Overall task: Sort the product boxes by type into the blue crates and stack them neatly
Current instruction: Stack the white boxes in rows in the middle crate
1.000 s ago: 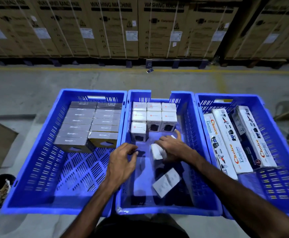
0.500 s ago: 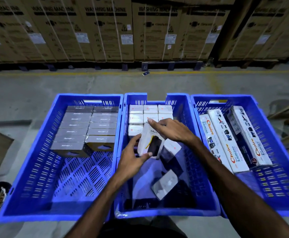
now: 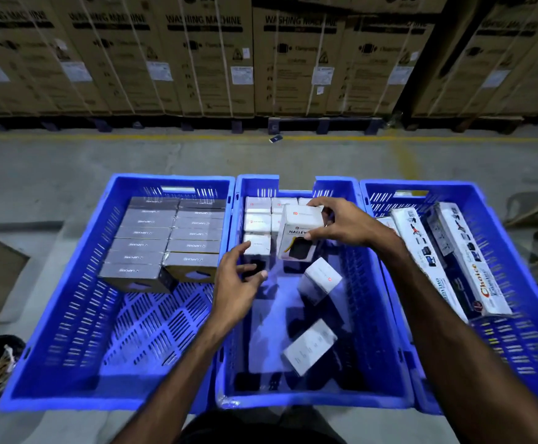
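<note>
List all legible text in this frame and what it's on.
"WASHING MACHINE": brown cartons along the back wall.
"HALLEY": white box gripped by the right hand.
"Choice": long white box, right crate.
Grey boxes, left crate: logo upside down, unreadable.
Carton stickers, small white boxes' print: too blurred.

Three blue crates sit side by side on the floor. The left crate [image 3: 69,283] holds grey boxes [image 3: 165,238] stacked flat in two neat columns at its far end. The middle crate [image 3: 370,283] has white boxes [image 3: 257,216] in rows at the back, one white box [image 3: 299,232] held tilted above them, and two loose boxes [image 3: 320,280] lying askew. The right crate [image 3: 533,347] holds long white boxes [image 3: 466,261] lying lengthwise.
</note>
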The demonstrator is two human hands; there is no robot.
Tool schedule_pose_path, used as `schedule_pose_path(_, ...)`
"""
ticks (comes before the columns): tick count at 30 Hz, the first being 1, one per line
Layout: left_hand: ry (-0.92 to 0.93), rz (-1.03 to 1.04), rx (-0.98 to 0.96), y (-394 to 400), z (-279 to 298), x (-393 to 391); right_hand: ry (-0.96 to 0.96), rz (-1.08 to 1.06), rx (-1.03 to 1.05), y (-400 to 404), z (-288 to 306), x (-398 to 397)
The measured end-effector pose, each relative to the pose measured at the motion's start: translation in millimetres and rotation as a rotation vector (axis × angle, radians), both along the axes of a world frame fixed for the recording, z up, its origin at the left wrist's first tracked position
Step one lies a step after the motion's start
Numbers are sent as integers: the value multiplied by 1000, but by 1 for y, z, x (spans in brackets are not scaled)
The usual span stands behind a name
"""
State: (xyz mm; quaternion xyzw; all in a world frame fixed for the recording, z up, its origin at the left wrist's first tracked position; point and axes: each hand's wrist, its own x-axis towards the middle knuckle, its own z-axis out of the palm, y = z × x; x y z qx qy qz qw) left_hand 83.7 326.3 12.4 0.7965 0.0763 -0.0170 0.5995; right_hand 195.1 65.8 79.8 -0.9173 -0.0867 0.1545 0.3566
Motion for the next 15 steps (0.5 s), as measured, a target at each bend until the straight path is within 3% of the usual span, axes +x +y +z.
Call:
schedule_pose_path(5, -25, -33, 52, -1, -1, -5, 10, -60, -216, 14, -25, -5)
schedule_pose_path(15, -10, -25, 31, -1, -1, -6, -10, -54, -350, 48, -34, 6)
